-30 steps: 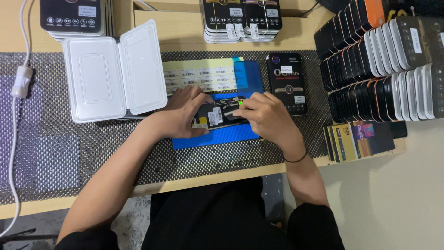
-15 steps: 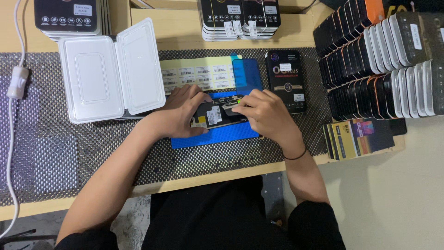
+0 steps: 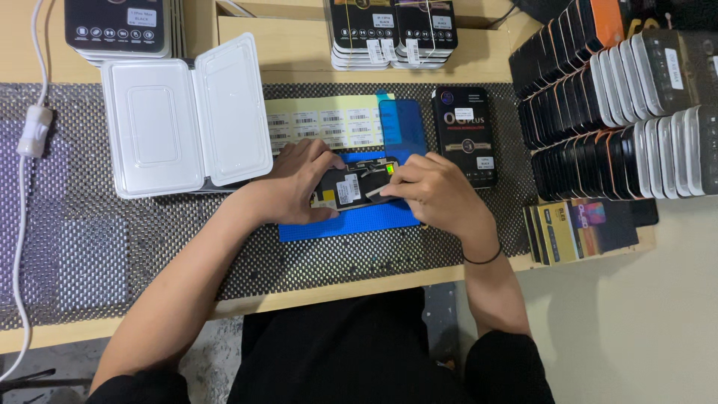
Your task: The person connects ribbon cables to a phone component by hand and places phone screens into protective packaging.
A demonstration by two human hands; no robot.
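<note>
From the head view I look straight down on the desk, which is covered by a dark mesh mat. My left hand lies curled over the left end of a black phone screen panel, fingers bent around its edge and thumb on top, so it grips that end. My right hand closes over the panel's right end, fingertips pinching down near a small shiny patch on its back. The panel lies flat, back side up, on a blue work mat at the middle of the desk, between both hands.

Just behind the hands sits a yellow sheet of barcode labels, with a blue sheet touching its right side. A black product box lies just right of that. To the left, an open white plastic clamshell case rests on the mesh. Stacks of boxed parts stand on edge in rows along the right, and flat colourful packets lie in front of them. A white cable with an inline switch runs down the far left.
</note>
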